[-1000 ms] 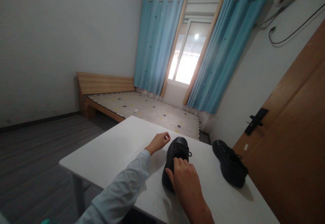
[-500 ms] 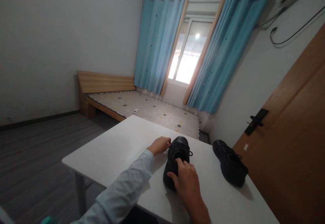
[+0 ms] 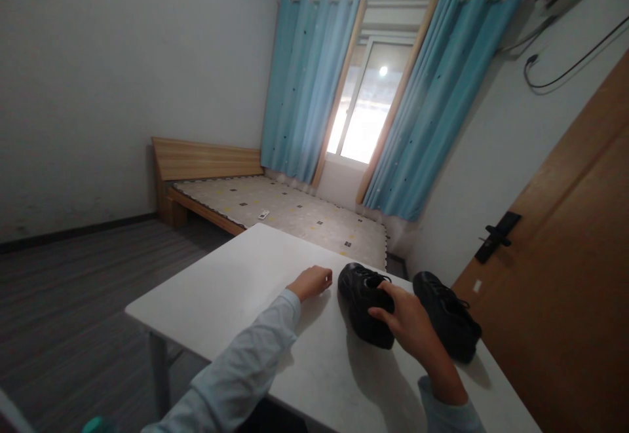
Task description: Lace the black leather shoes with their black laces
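- Far left, bkgd: wooden bed [image 3: 275,207] w/ patterned mattress against the wall, well apart from your work. Blue curtains [image 3: 304,86] frame the window behind it.
- White surface [image 3: 221,295] in front of you carries everything you're handling.
- Your left hand [image 3: 310,283] rests on the surface, fingers curled loosely into a fist, holding nothing. It sits just beside the near shoe's toe end; can't tell if it touches.
- Near shoe [image 3: 366,302], black, laced: your right hand [image 3: 410,325] grips it at the heel side, fingers wrapped over the upper. It looks tilted, maybe partly lifted off the surface. Not sure it's fully clear of it.
- Second shoe [image 3: 447,315], black, lies flat on the surface just right of your right hand, near the right edge, untouched.
- Far right: wooden door [image 3: 565,276] w/ dark handle.
- Progress, my read: you've got one shoe in grip and close to its mate, so the two are nearly side by side. Left to do: set the held shoe down & line the pair up, if pairing is the aim. Laces on both look tied, but too small to be sure.
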The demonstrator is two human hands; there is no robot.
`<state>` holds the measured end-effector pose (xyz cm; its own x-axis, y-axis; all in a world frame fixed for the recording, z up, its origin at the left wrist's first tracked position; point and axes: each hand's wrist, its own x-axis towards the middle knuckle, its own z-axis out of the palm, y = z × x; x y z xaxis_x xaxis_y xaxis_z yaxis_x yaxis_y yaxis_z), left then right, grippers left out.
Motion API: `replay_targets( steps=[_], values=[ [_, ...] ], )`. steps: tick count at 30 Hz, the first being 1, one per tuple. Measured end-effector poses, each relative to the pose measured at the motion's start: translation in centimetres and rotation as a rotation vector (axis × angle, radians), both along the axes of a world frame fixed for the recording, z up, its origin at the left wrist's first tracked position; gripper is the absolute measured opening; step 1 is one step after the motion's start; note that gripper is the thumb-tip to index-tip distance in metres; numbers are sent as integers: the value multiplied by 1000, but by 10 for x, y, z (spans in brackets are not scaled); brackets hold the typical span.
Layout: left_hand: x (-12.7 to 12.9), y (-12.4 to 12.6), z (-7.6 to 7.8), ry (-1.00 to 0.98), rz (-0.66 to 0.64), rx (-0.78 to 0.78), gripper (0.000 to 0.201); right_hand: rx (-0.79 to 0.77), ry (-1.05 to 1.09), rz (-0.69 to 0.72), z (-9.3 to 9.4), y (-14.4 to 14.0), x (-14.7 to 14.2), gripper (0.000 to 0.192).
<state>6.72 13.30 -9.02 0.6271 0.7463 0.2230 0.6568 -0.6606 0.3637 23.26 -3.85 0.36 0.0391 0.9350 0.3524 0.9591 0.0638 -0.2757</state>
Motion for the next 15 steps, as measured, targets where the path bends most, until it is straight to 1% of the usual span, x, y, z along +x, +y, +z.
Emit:
replay_targets(
  steps=[4, 8, 11, 15],
  values=[
    [0, 3, -2, 9, 5, -2, 20, 14, -105, -91, -2, 6, 27, 26],
    [0, 3, -5, 11, 2, 1, 20, 21, -257, -204, -9, 12, 52, 24],
    [0, 4, -6, 15, 3, 4, 20, 45, -338, -291, -19, 18, 73, 23],
    [0, 3, -5, 25, 5, 19, 19, 108, -382, -357, -38, 23, 97, 26]
  ],
)
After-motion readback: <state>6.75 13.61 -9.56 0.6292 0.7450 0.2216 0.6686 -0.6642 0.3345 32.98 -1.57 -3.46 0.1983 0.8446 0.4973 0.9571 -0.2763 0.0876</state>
